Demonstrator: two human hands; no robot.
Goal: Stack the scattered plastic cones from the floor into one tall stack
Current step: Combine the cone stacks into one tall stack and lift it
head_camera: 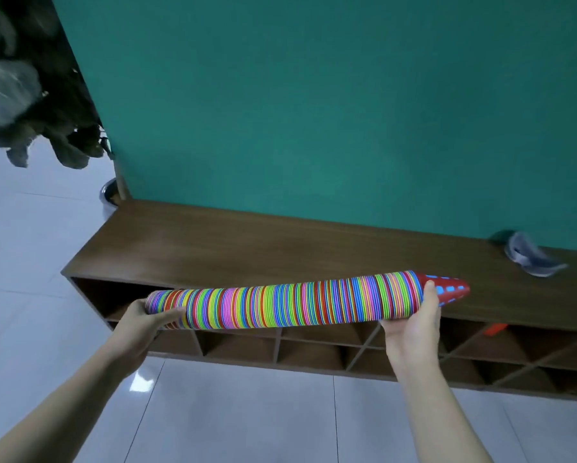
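Note:
A long stack of many-coloured plastic cones [280, 304] lies sideways in the air, held in front of a low wooden shelf unit. Its striped rims run from left to right, and a red cone tip with blue slots [447, 287] ends it on the right. My left hand [147, 320] grips the wide left end, thumb along the front. My right hand [414, 324] cups the right part from below, thumb curled up over the rims near the red tip. The stack sags slightly in the middle.
The brown wooden shelf unit [247, 248] stands against a teal wall [314, 111], with open compartments below. A grey cloth-like thing [530, 255] lies on its top at the right. An orange object [495, 328] sits in a right compartment. A dark plant [36, 95] hangs at upper left. The floor is pale tile [247, 422].

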